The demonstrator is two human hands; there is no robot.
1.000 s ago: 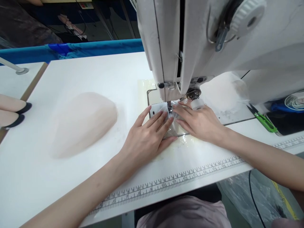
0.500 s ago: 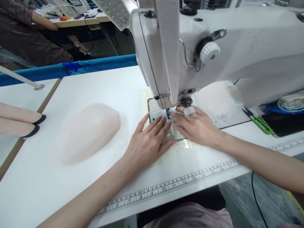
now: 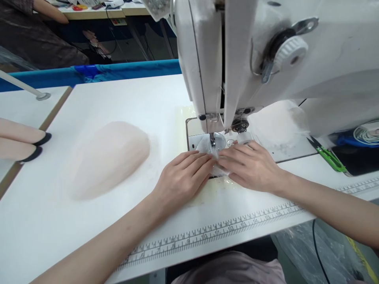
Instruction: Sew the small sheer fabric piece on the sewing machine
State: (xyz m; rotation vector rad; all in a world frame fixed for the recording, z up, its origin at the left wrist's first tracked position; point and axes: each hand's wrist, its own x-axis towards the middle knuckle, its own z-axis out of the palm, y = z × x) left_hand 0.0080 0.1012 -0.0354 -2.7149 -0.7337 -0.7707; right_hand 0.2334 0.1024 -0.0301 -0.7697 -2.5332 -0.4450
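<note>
Half a second earlier both hands had lain flat, fingers stretched toward the needle (image 3: 212,138). Now they had drawn back toward 6 o'clock and their fingertips met. The sheer piece (image 3: 207,146) no longer lay smooth on the plate. It had bunched into a raised fold just in front of the needle, under the head of the machine (image 3: 266,59), so by my reading it was being gathered or re-set rather than fed through. The left hand (image 3: 182,177) had its fingers close together and bent, with the tips on the piece. Its thumb was hidden, so I could not tell whether it pinched. The right hand (image 3: 251,167) lay with its fingers slightly fanned, pressing the near edge of the piece down on the table (image 3: 118,90). A pale pile (image 3: 109,157) sat well apart at 9 o'clock of the hands, and green snips (image 3: 328,154) lay at 3 o'clock. At 6 o'clock a printed scale (image 3: 222,228) ran along the table edge, with readable numbers climbing left to right through 10, 12, 13 and on to 17. No brand or label could be read on the machine. The sign at 11 o'clock, near another person's sleeve (image 3: 29,35), was too small to read.
</note>
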